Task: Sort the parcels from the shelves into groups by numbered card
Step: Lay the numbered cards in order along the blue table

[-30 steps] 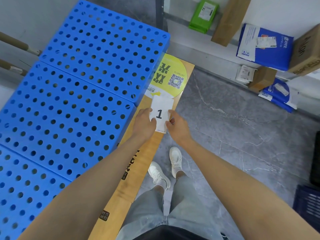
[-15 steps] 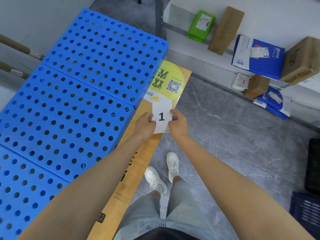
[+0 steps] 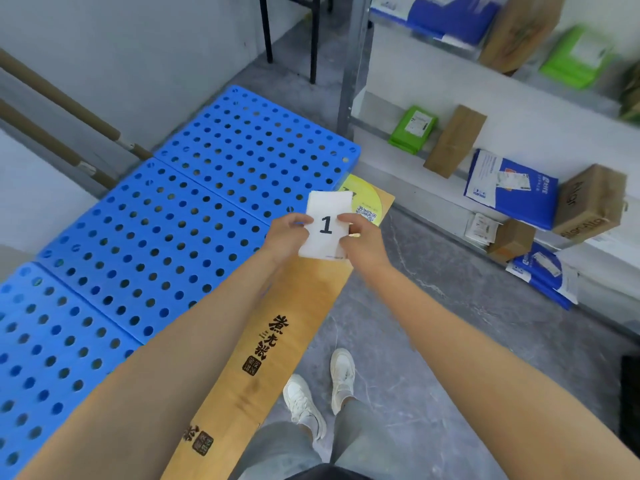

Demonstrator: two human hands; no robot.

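A stack of white numbered cards (image 3: 325,216), with "1" on top, is held up in front of me over the far end of the wooden board (image 3: 277,327). My left hand (image 3: 287,237) pinches its left edge and my right hand (image 3: 360,242) pinches its right edge. Parcels stand on the white shelves at the right: a green bag (image 3: 412,129), a brown box (image 3: 454,140), a blue-and-white mailer (image 3: 512,188) and a tilted cardboard box (image 3: 588,202).
Blue perforated pallets (image 3: 156,244) cover the floor at the left. More parcels lie on the lower shelf (image 3: 540,268) and on the upper shelf (image 3: 450,15). The grey floor (image 3: 433,341) runs between board and shelves. A dark crate (image 3: 628,403) shows at the right edge.
Both hands have lifted the cards up and away from the board. My view has tilted upward, bringing the upper shelf and more of the wall into sight.
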